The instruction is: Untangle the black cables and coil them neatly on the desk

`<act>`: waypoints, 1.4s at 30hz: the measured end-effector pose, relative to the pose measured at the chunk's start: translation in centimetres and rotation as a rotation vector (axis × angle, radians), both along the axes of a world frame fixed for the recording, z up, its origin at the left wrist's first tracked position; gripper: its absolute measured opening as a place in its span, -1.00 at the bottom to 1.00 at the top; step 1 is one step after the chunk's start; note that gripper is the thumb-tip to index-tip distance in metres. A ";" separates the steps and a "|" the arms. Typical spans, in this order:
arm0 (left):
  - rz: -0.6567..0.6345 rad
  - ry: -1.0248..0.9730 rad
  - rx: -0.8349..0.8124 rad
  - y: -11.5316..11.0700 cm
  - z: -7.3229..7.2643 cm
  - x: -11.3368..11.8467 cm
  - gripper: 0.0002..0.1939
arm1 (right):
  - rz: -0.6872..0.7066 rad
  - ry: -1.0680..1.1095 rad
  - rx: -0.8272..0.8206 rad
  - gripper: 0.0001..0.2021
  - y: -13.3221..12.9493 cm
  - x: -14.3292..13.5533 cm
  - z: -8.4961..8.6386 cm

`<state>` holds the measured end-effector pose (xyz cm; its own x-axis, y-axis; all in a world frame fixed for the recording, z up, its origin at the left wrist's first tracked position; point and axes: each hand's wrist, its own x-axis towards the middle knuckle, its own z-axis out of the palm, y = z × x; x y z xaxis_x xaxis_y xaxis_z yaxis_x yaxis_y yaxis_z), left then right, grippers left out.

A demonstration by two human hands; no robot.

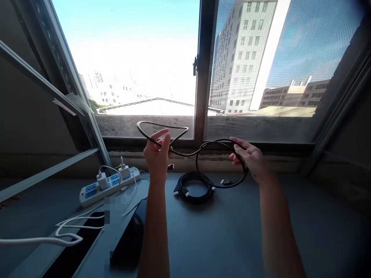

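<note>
A black cable (188,155) stretches between my two hands in loose loops above the table. My left hand (157,152) is closed on it, with one loop standing up beyond the fingers and a dark plug (171,167) dangling just below. On the other side, my right hand (251,156) grips a wider loop between thumb and fingers. Beneath them lies a coil of black cable (194,199) with several connector ends showing. Another flat connector (227,182) rests by the coil's right side. Whether the held cable joins the coil I cannot tell.
A white power strip (110,186) with two chargers stands at the back left. White cords (69,231) cross the left side near a dark flat device (131,235). A metal frame (58,81) rises at left; a window (199,77) borders the table's far edge.
</note>
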<state>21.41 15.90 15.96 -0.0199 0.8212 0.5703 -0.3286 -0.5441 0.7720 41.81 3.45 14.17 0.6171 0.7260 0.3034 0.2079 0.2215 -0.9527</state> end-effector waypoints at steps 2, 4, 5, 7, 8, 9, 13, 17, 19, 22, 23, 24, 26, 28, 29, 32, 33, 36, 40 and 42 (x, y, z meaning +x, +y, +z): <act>-0.057 -0.124 -0.091 0.2 0.0 -0.1 -0.60 | 0.137 0.070 0.000 -0.32 -0.4 0.0 0.2; -0.103 -0.255 -0.165 0.5 0.0 -0.2 -0.57 | 0.201 0.079 -0.005 -0.35 -0.8 0.1 0.3; -0.120 -0.311 -0.188 0.6 0.0 -0.3 -0.56 | 0.197 0.047 -0.025 -0.39 -1.0 0.3 0.2; -0.146 -0.391 -0.204 0.9 -0.1 -0.5 -0.54 | 0.129 -0.075 -0.118 -0.46 -1.2 0.7 0.0; -0.155 -0.411 -0.203 1.0 -0.1 -0.7 -0.53 | 0.085 -0.148 -0.173 -0.51 -1.3 0.9 -0.2; -0.160 -0.419 -0.200 1.0 0.0 -0.8 -0.53 | 0.046 -0.216 -0.224 -0.56 -1.4 1.2 -0.4; -0.140 -0.414 -0.178 0.4 0.5 -0.8 -0.55 | -0.051 -0.322 -0.341 -0.67 -1.5 1.5 -0.9; -0.063 -0.422 -0.173 -1.3 1.1 0.3 -0.62 | -0.247 -0.318 -0.292 -0.71 -1.3 1.1 -0.8; -0.025 -0.424 -0.164 -2.4 1.0 1.5 -0.66 | -0.316 -0.253 -0.160 -0.67 -1.0 0.7 -0.7; -0.084 -0.292 -0.084 -4.0 0.1 3.8 -0.72 | -0.404 -0.193 0.069 -0.58 -0.7 0.0 -0.3; -0.130 -0.250 -0.063 -4.5 -0.3 4.6 -0.73 | -0.429 -0.179 0.137 -0.53 -0.6 -0.3 -0.2; -0.171 -0.213 -0.040 -5.0 -0.7 5.3 -0.75 | -0.437 -0.153 0.194 -0.47 -0.5 -0.5 0.0; -0.227 -0.142 -0.010 -5.8 -1.3 6.4 -0.78 | -0.412 -0.064 0.267 -0.38 -0.4 -0.9 0.3; -0.277 -0.098 0.010 -6.6 -1.7 7.0 -0.78 | -0.360 0.033 0.286 -0.33 -0.4 -0.9 0.5; -0.301 -0.080 0.021 -6.9 -1.9 7.2 -0.77 | -0.341 0.062 0.277 -0.31 -0.3 -0.9 0.5; -0.347 -0.048 0.053 -7.4 -2.1 7.3 -0.76 | -0.276 0.070 0.207 -0.28 -0.2 -0.5 0.2; -0.351 -0.042 0.064 -7.4 -2.1 7.3 -0.76 | -0.251 0.048 0.173 -0.30 -0.2 -0.3 0.1; -0.325 -0.050 0.091 -7.0 -2.2 7.2 -0.76 | -0.220 -0.110 0.040 -0.51 -0.2 0.0 -0.4; -0.241 -0.096 0.111 -6.0 -1.9 6.9 -0.80 | -0.418 -0.371 -0.238 -0.63 -0.2 0.0 -0.9; -0.209 -0.120 0.127 -5.5 -1.8 6.7 -0.83 | -0.506 -0.414 -0.381 -0.63 -0.2 0.1 -0.9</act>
<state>28.08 10.37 14.17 0.0690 0.7366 0.6728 -0.5288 -0.5449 0.6507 41.88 3.23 13.27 0.7934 0.4851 0.3676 0.5539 -0.3251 -0.7665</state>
